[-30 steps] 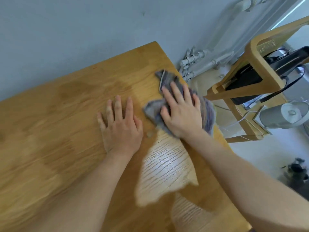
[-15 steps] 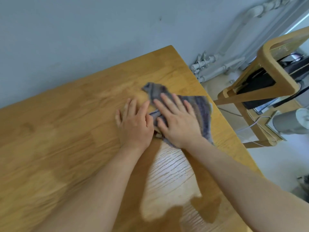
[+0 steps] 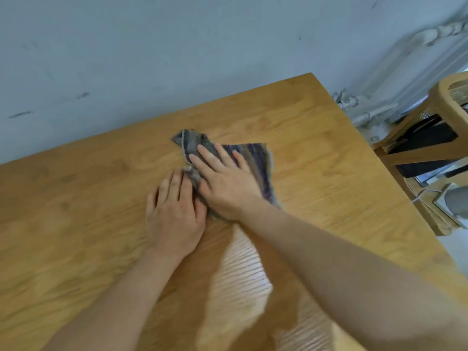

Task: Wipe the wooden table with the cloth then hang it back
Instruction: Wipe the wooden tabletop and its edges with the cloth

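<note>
Two bare hands lie flat on the wooden table (image 3: 316, 153), side by side near the centre of the frame. Your right hand (image 3: 225, 183) presses palm-down on the cloth (image 3: 255, 158), fingers spread and stretched toward the upper left of the frame, gripping nothing; the thumb angles inward toward your other hand. Your left hand (image 3: 174, 214) lies just to the left of it, also palm-down with fingers close together and extended, its fingertips touching the cloth's near-left edge; whether they rest on the fabric or only beside it is hard to tell, since the picture is slightly blurred. Neither hand is closed on anything.

Both forearms run in from the lower edge of the frame, the left from the lower left, the right from the lower right, and they converge toward the cloth. The cloth is a grey, purple-striped rag, crumpled and spread partly under your right palm, one corner pointing toward the upper left and another trailing toward the lower right beside your wrist. It lies on the tabletop, in from the right edge.

Between your forearms a bright patch of light falls on the wood. At the right of the frame a wooden chair (image 3: 445, 97) stands beside the table, against the grey wall (image 3: 177, 46).
</note>
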Tool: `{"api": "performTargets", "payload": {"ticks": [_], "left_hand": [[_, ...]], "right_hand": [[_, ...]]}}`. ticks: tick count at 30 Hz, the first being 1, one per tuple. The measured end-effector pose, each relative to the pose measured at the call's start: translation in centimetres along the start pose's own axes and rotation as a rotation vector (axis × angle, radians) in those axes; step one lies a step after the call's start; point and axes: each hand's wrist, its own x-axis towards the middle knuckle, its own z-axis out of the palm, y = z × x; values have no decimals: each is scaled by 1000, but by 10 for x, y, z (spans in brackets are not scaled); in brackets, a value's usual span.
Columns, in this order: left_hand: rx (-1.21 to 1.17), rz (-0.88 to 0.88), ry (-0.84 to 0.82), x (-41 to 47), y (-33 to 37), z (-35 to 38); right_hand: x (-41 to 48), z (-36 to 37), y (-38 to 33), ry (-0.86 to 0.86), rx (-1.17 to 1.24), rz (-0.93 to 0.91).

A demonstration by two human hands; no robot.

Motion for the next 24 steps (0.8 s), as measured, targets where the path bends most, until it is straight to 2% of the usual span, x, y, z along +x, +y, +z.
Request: {"api": "performTargets", "payload": {"ticks": [2,5,7,9,12,14,18,24], "left_hand": [[3,12,-17,3,-4,1],[-35,16,-63,2,-2,0],[-52,16,-72,3,-4,1],[-48,6,-74,5,-4,1],[-46,-18,-66,5,-4,0],[-28,-30,-26,11,-3,-1],[-47,-167,64,52,16,-8],[-45,-128,85,63,23,7]], "right_hand": [[7,-10,44,76,-56,94],[19,-28,104,108,-38,449],[33,-29,97,106,-11,557],[51,-23,62,93,-19,465],[74,-7,-2,13,-24,87],[85,-4,-17,-11,-7,-24],[108,-5,4,94,4,-52],[153,-21,56,165,-68,172]]}}
